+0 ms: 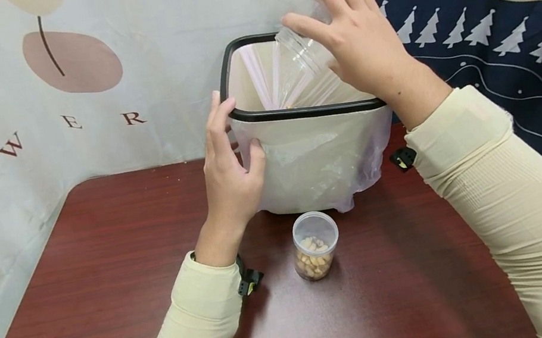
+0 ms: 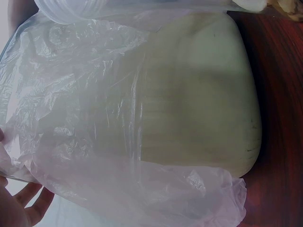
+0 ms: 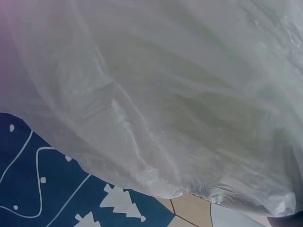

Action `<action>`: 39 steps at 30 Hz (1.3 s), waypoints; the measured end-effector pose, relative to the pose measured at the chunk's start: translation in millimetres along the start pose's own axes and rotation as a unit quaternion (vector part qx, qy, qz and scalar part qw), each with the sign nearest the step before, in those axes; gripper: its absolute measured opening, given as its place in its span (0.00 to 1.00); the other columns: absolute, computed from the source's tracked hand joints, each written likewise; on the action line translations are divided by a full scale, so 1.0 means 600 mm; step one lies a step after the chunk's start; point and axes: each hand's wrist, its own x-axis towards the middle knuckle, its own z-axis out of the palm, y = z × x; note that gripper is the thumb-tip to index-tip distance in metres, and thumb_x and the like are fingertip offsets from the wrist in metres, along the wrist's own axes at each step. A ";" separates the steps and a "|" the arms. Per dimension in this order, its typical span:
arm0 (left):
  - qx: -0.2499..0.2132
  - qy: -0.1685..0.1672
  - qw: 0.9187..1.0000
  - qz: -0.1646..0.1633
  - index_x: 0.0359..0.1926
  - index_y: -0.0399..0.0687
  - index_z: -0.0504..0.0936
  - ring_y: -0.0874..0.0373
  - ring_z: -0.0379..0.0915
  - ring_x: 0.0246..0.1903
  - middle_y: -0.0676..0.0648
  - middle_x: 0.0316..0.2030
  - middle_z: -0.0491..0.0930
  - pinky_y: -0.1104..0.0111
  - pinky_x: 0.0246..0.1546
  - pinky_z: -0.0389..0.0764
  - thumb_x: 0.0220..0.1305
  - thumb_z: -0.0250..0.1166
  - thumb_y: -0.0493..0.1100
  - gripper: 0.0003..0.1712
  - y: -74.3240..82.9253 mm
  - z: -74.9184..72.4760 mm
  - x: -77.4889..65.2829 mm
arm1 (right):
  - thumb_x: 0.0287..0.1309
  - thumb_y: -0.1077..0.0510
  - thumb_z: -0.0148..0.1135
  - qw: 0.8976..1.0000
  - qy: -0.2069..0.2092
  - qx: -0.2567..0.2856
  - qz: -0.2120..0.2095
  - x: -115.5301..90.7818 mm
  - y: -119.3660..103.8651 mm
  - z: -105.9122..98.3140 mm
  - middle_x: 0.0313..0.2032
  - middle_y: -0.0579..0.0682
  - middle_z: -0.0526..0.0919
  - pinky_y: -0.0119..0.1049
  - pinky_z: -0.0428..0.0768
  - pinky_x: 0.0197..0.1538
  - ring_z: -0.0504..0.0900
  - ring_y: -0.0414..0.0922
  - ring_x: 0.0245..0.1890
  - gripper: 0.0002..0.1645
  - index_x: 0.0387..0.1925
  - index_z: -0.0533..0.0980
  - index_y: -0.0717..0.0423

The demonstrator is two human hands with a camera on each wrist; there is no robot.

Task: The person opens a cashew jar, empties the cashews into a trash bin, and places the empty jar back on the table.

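A pale waste bin point(image 1: 301, 157) with a black rim stands at the back of the table, lined with a translucent plastic bag point(image 1: 368, 167). My left hand point(image 1: 230, 170) holds its left front corner, fingers at the rim and thumb against the front wall. Over the bin's mouth, my right hand point(image 1: 357, 39) grips a clear plastic jar point(image 1: 301, 46), tipped with its mouth down into the bin. In front of the bin stands another clear jar point(image 1: 316, 245), upright, with pale tan nut-like pieces in its lower part. The right wrist view is filled mostly by the bag, hiding the right hand.
Dark red wood table point(image 1: 150, 226) lies under everything. A pale printed cloth point(image 1: 162, 43) hangs behind and to the left. On the right is a navy cloth point(image 1: 502, 61) with white trees. Wrist cameras sit on both sleeves.
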 end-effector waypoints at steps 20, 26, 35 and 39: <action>-0.007 -0.004 1.000 -0.001 0.71 0.50 0.62 0.55 0.71 0.62 0.47 0.77 0.56 0.61 0.49 0.81 0.63 0.55 0.37 0.34 0.002 0.000 0.001 | 0.50 0.65 0.74 0.991 -0.074 0.063 0.087 -0.002 0.001 0.000 0.74 0.60 0.55 0.66 0.57 0.72 0.51 0.61 0.75 0.54 0.74 0.59 0.40; -0.007 -0.006 1.000 -0.004 0.71 0.50 0.61 0.55 0.71 0.62 0.47 0.77 0.56 0.61 0.49 0.81 0.63 0.55 0.37 0.34 0.003 -0.001 0.001 | 0.49 0.65 0.74 0.988 -0.079 0.088 0.103 -0.001 0.002 0.002 0.74 0.61 0.55 0.66 0.57 0.72 0.51 0.62 0.75 0.54 0.75 0.59 0.40; -0.007 -0.006 1.000 -0.003 0.71 0.50 0.61 0.56 0.70 0.64 0.47 0.77 0.56 0.61 0.49 0.81 0.63 0.55 0.37 0.35 0.001 -0.001 0.000 | 0.51 0.64 0.73 0.983 -0.092 0.103 0.119 -0.001 0.001 0.003 0.74 0.62 0.53 0.64 0.57 0.73 0.49 0.62 0.76 0.54 0.75 0.57 0.39; -0.008 -0.006 1.000 -0.002 0.71 0.50 0.61 0.57 0.68 0.66 0.47 0.77 0.56 0.61 0.49 0.81 0.63 0.55 0.36 0.35 0.000 -0.002 0.001 | 0.51 0.64 0.73 0.983 -0.092 0.105 0.123 0.000 0.002 0.002 0.75 0.62 0.53 0.63 0.56 0.74 0.48 0.62 0.76 0.54 0.76 0.57 0.40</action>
